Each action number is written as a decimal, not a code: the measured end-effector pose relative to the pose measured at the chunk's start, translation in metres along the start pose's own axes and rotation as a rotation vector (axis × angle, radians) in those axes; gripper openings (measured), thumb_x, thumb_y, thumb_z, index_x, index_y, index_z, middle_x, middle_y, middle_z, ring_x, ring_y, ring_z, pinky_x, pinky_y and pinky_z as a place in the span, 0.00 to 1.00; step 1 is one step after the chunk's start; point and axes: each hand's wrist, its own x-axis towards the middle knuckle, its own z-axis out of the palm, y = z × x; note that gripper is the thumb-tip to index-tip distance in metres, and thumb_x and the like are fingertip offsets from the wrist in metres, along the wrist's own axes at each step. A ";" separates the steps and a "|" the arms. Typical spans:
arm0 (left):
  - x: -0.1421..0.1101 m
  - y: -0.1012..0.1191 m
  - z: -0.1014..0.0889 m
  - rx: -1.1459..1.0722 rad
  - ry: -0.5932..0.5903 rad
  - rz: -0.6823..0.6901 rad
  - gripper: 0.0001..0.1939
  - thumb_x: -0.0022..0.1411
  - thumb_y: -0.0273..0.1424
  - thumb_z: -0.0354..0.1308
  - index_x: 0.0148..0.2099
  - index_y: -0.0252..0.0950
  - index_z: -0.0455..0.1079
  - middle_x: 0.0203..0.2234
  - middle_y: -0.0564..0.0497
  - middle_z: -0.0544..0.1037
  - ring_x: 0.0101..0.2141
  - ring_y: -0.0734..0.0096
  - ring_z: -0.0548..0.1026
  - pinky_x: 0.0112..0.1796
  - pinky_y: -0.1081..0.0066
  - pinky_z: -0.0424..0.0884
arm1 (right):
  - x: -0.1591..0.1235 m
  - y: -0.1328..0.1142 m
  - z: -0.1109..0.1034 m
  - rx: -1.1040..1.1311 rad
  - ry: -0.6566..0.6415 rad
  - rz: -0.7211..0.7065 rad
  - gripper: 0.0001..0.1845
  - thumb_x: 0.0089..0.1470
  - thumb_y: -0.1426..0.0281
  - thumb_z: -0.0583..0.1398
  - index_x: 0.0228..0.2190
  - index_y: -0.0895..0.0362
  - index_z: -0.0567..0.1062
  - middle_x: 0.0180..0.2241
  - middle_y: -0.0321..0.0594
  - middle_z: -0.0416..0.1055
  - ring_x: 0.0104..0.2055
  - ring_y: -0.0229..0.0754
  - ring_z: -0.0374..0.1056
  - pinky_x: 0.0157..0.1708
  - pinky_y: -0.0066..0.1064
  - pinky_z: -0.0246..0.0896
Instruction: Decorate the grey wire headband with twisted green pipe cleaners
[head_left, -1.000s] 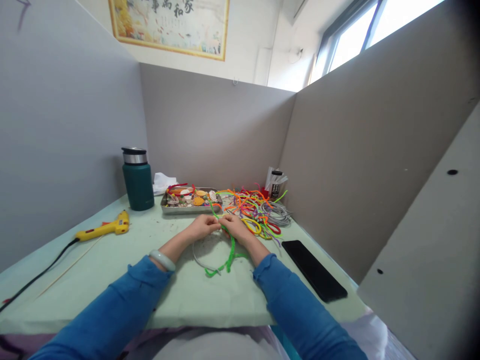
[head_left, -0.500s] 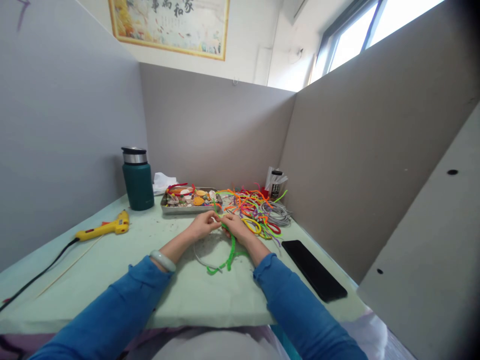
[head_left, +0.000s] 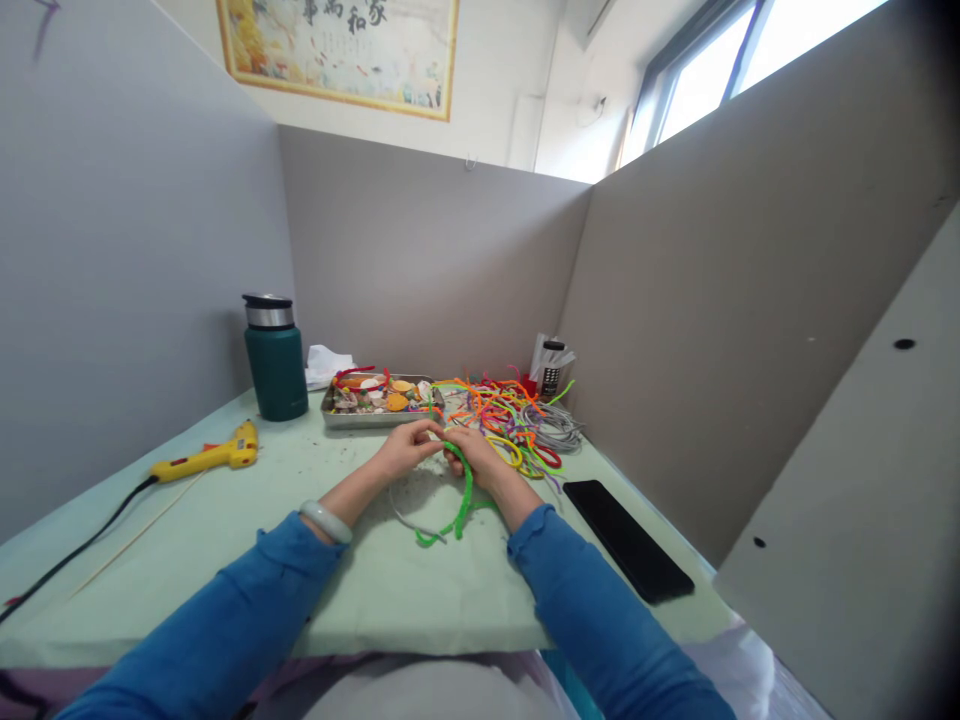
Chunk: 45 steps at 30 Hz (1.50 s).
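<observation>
Both hands meet over the middle of the table. My right hand [head_left: 472, 455] is closed around a fuzzy green pipe cleaner [head_left: 468, 490], which hangs down and curls toward me. My left hand [head_left: 411, 447] has its fingertips pinched against the same piece, close by the right fingers. A thin grey wire [head_left: 401, 515] bends in a loop below the hands and runs to the lower end of the green strand. How wire and pipe cleaner join at the fingertips is hidden by the fingers.
Behind the hands are a metal tray [head_left: 360, 424] of shells and a heap of coloured pipe cleaners [head_left: 499, 405]. Left: a yellow glue gun [head_left: 206, 461], a wooden stick [head_left: 135, 533], a green bottle [head_left: 276, 370]. Right: a black phone [head_left: 628, 540]. Grey partitions [head_left: 435, 250] enclose the table.
The green tip that stuck up above the fingers has come down. The right hand has turned slightly, and more of the green strand shows beside it. The wire loop has shifted a little.
</observation>
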 end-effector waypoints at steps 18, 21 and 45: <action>0.005 -0.015 0.000 0.086 0.047 -0.013 0.19 0.51 0.44 0.57 0.36 0.33 0.71 0.15 0.60 0.59 0.18 0.80 0.53 0.21 0.77 0.49 | 0.006 0.008 -0.003 -0.096 0.020 -0.048 0.18 0.47 0.55 0.59 0.26 0.58 0.66 0.13 0.27 0.58 0.12 0.28 0.50 0.10 0.21 0.43; 0.005 -0.016 0.000 0.095 0.053 -0.019 0.19 0.51 0.45 0.57 0.36 0.33 0.71 0.15 0.59 0.59 0.18 0.80 0.53 0.21 0.77 0.49 | 0.007 0.010 -0.003 -0.137 0.033 -0.093 0.18 0.49 0.55 0.57 0.26 0.58 0.66 0.13 0.27 0.58 0.12 0.28 0.49 0.10 0.21 0.43; 0.006 -0.017 0.000 0.149 0.071 -0.071 0.20 0.48 0.45 0.56 0.33 0.32 0.72 0.21 0.53 0.71 0.23 0.75 0.63 0.25 0.76 0.57 | 0.005 0.009 -0.003 -0.273 0.049 -0.191 0.19 0.50 0.55 0.55 0.22 0.59 0.66 0.13 0.28 0.58 0.11 0.28 0.50 0.11 0.22 0.44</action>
